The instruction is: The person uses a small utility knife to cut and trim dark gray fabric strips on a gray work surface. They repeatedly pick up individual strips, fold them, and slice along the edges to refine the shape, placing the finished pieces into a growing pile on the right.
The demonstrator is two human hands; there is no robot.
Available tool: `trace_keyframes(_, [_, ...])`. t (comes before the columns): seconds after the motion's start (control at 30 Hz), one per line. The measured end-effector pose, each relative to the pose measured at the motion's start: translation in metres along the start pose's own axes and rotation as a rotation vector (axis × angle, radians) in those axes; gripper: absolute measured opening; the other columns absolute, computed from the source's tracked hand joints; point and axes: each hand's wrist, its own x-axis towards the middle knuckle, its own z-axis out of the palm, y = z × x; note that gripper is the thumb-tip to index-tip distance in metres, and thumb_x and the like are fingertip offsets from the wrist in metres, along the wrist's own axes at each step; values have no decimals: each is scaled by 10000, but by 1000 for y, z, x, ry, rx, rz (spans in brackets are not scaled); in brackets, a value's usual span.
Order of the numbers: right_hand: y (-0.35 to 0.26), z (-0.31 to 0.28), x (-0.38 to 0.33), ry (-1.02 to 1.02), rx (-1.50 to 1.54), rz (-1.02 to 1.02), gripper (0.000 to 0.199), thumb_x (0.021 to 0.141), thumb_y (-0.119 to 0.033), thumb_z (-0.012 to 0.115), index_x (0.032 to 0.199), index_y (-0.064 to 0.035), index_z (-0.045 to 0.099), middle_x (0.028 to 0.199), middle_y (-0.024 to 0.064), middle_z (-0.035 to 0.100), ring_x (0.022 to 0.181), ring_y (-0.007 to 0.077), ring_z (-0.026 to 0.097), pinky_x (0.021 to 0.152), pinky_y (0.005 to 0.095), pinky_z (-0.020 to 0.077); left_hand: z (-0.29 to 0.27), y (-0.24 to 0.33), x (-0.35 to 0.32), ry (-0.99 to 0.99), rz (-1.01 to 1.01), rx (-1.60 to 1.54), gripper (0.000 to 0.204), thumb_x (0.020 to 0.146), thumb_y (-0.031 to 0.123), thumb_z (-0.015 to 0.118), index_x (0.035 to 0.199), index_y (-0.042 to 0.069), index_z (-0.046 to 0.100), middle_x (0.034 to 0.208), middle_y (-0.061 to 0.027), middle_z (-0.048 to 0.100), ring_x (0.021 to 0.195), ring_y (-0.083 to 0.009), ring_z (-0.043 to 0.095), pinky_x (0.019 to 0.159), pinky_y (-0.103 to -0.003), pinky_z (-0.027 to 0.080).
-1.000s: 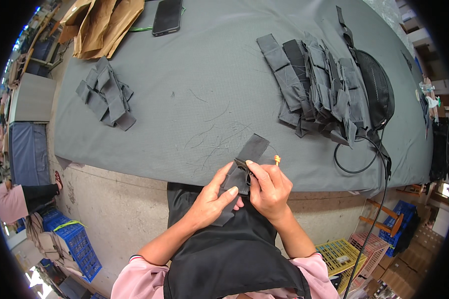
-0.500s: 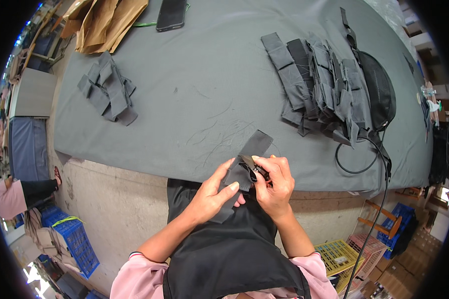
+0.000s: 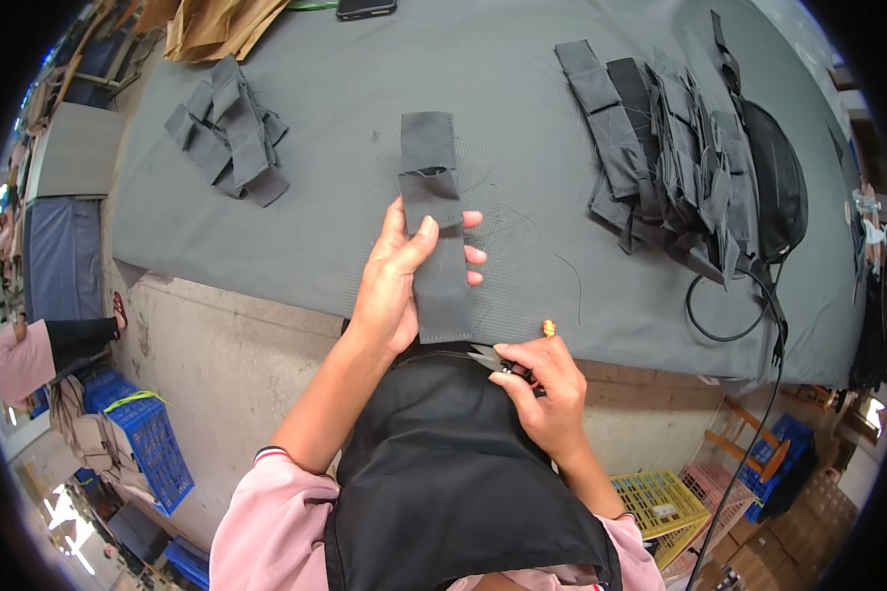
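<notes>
Person wears pink long-sleeved top w/ dark-and-white striped cuffs, sleeves pushed up past elbows. Black apron [image 3: 453, 473] over front, smooth fabric w/ stitched edge. Left hand [image 3: 394, 286] and right hand [image 3: 547, 389], just above apron, bare: no gloves, no rings.

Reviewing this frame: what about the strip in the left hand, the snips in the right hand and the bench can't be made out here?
- Head view: the thread snips show only their blade tips; the right hand covers the rest.
- Grey fabric strip: the left hand hides its left edge and underside.
- Small orange object at the bench edge: too small to identify.
- Dark item at the top: cut off by the picture's edge.
</notes>
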Motion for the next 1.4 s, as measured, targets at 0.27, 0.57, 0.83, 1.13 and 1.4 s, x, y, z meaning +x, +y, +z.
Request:
trace_keyframes(0.27, [-2, 8, 9, 33, -157, -125, 251, 670, -28, 740, 906, -22, 654, 759, 72, 600, 651, 223, 586, 598, 319, 471, 9, 2, 1, 27, 1, -14, 287, 991, 196, 405, 1237, 53, 370, 1170, -180, 581, 843, -208, 633, 697, -344, 563])
trace_keyframes(0.57, [1, 3, 3, 107, 5, -47, 275, 676, 5, 750, 926, -18, 639, 798, 75, 588, 623, 145, 546, 563, 249, 435, -2, 2, 5, 70, -81, -237, 294, 1003, 229, 378, 1226, 39, 404, 1163, -161, 580, 836, -209, 607, 670, -344, 559])
trace_keyframes(0.83, [6, 18, 6, 149, 334, 86, 252, 750, -53, 750, 972, -27, 634, 866, 33, 562, 689, 75, 529, 565, 193, 407, 3, -5, 8, 30, -100, -475, 287, 997, 264, 392, 1180, 45, 426, 1140, -129, 593, 824, -197, 589, 683, -342, 546])
trace_keyframes(1.13, [17, 30, -1, 222, 587, 157, 213, 778, -22, 721, 970, -16, 628, 875, 13, 510, 679, 59, 492, 593, 184, 389, 8, -16, 4, 53, -144, -646, 413, 999, 296, 376, 1238, -34, 443, 1057, -118, 570, 803, -201, 542, 718, -306, 518])
trace_keyframes(1.4, [6, 29, 5, 220, 717, 176, 182, 815, 22, 657, 985, 15, 592, 922, 35, 475, 680, 76, 501, 559, 195, 431, 7, -18, 6, -24, -157, -743, 269, 1000, 278, 377, 1178, 83, 427, 1163, -112, 583, 839, -204, 582, 705, -330, 536])
